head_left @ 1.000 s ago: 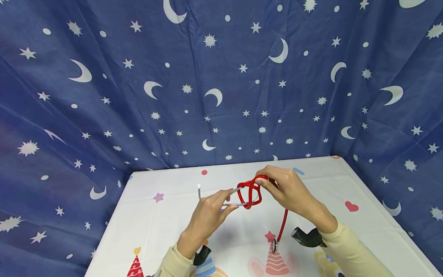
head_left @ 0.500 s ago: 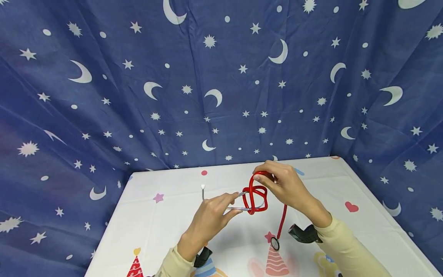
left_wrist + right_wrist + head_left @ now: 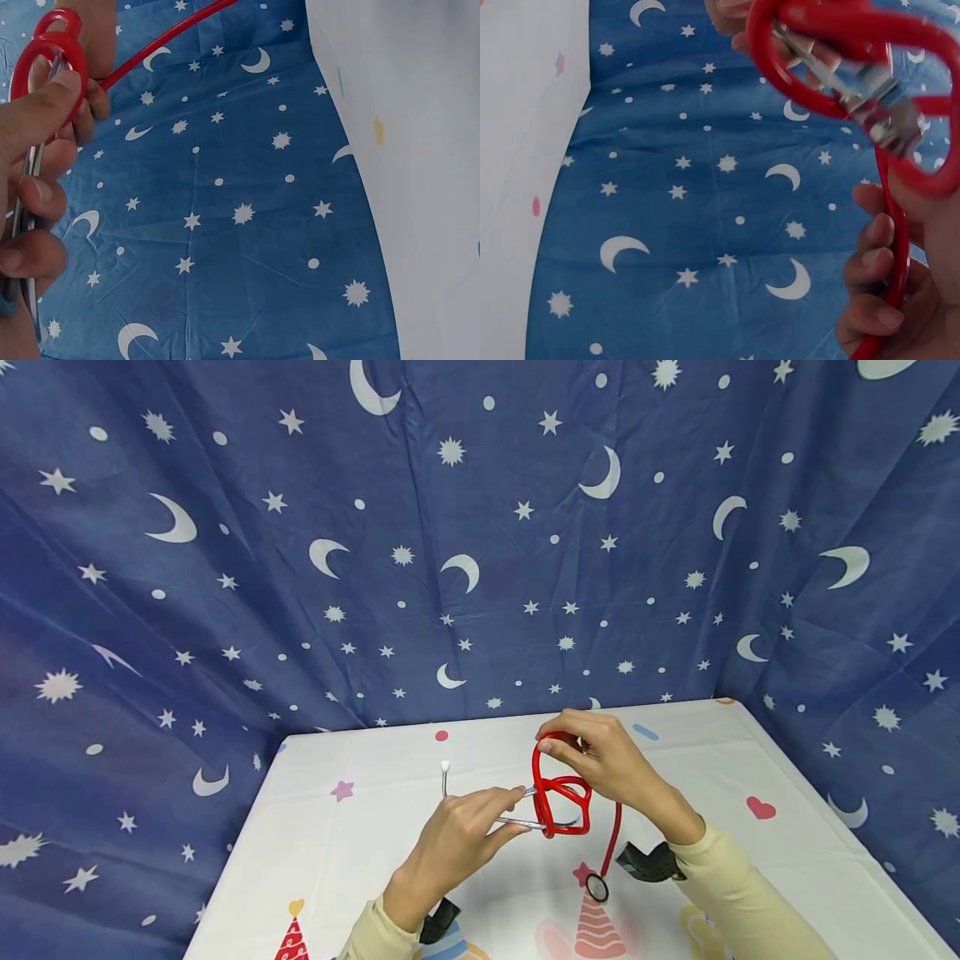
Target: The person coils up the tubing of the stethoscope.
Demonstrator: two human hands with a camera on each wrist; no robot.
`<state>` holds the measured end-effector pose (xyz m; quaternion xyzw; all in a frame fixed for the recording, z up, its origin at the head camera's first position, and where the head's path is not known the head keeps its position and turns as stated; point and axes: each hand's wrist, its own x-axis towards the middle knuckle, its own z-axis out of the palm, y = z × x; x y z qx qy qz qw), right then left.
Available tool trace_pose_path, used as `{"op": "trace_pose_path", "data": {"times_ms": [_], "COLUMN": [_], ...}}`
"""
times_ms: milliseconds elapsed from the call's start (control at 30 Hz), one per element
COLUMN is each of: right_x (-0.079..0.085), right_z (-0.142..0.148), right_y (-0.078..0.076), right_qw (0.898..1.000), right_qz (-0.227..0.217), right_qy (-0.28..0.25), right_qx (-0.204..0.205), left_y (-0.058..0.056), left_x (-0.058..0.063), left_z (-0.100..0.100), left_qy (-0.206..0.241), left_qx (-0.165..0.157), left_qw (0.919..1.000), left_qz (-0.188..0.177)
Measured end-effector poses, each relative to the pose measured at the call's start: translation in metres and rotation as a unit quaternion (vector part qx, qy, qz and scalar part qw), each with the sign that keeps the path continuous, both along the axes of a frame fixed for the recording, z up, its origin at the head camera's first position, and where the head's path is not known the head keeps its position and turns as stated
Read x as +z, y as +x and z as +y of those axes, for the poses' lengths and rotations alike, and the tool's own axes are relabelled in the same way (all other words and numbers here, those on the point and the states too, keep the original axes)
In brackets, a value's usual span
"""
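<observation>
- Stethoscope [image 3: 558, 793] with red tubing, held up above the tabletop [image 3: 360, 843] between both hands, its tube coiled into loops around the metal ear tubes.
- Left hand [image 3: 457, 839]: a pinching grip on the metal ear tubes [image 3: 517, 821], thumb and fingers closed around them; one white eartip [image 3: 445, 766] sticks up beyond the fingers.
- Right hand [image 3: 607, 760]: grip curled round the top of the red loop [image 3: 542, 752], lifting it above the coil.
- Chest piece [image 3: 597, 887] hangs on the loose tube, low over the party-print cloth.
- Starry blue curtain [image 3: 450, 543] behind.
</observation>
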<state>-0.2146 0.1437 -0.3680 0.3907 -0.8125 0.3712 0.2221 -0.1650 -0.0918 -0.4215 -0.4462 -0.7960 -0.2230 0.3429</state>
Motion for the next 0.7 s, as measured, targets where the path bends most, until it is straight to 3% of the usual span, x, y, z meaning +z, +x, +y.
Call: {"op": "trace_pose_path", "data": {"times_ms": [200, 400, 700], "right_x": [-0.004, -0.016, -0.041], "right_z": [0.002, 0.001, -0.009], "right_y": [-0.004, -0.003, 0.002], "right_qw": [0.998, 0.989, 0.980], "right_qz": [-0.068, -0.149, -0.193], "right_qy": [0.006, -0.008, -0.050], "right_qx": [0.008, 0.005, 0.011], "left_y": [0.000, 0.001, -0.002], "left_x": [-0.002, -0.004, -0.007], "left_z": [-0.001, -0.002, -0.004], "left_qy": [0.017, 0.044, 0.093], "left_qx": [-0.010, -0.008, 0.006], "left_qw": [0.9997, 0.9989, 0.9957], "left_qz": [0.012, 0.016, 0.008]}}
